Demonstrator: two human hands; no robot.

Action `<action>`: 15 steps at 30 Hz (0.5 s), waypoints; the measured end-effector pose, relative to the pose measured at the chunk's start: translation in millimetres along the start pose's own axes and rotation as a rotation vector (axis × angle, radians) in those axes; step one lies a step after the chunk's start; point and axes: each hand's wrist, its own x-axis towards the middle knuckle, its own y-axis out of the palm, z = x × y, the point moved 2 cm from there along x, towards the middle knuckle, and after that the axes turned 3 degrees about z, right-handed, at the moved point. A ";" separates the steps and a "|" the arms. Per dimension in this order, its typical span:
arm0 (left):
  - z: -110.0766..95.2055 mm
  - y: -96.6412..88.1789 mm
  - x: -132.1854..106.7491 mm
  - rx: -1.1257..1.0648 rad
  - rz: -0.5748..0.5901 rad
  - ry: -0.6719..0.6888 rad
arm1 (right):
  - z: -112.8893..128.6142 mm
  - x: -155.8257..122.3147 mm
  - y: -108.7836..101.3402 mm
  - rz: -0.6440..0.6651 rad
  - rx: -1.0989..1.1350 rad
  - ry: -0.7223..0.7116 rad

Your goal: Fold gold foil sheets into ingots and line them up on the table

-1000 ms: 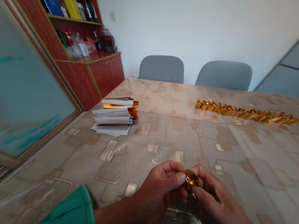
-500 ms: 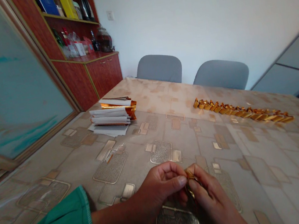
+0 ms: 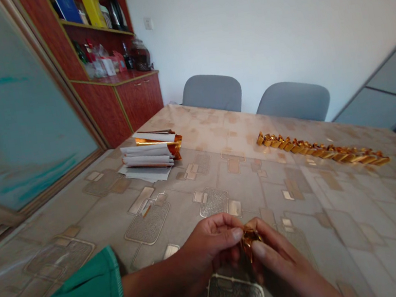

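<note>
Closest in, the left hand (image 3: 214, 242) and the right hand (image 3: 281, 255) are both grasping one crumpled gold foil piece (image 3: 250, 240), the left pinching its edge between thumb and finger, the right pressing a thumb across its front; this shared hold is probably steadying the thin, springy foil. Ahead and to the left of the left hand, a stack of folded sheets (image 3: 148, 158) is lying on the desk (image 3: 374, 222), white backs and gold faces showing, apparently bundled for keeping loose sheets together. Farther to the right, beyond the right hand, a row of gold pieces (image 3: 322, 152) is leaning side by side, likely for keeping shaped pieces apart from the sheets. As for what is escaping view, the fingertips are covering much of the foil, so its underside is staying unreadable; the frame is cutting off the right forearm; the row's overlapping pieces are defying a count; and beyond, the desk is hiding the lower parts of the grey chairs (image 3: 211, 93).
</note>
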 end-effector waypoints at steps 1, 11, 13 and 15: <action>-1.4 -0.5 0.1 -0.002 0.006 -0.008 | 4.4 -1.4 -1.6 0.034 0.014 0.033; 3.4 -2.9 -0.6 0.099 0.027 -0.053 | 0.5 1.4 -4.1 -0.028 -0.225 -0.068; 4.6 -3.3 -0.9 0.111 0.024 -0.057 | 1.5 1.8 -0.8 -0.030 -0.303 -0.060; 4.7 -3.1 -1.3 0.121 0.022 -0.072 | 3.6 1.7 0.9 -0.040 -0.376 -0.050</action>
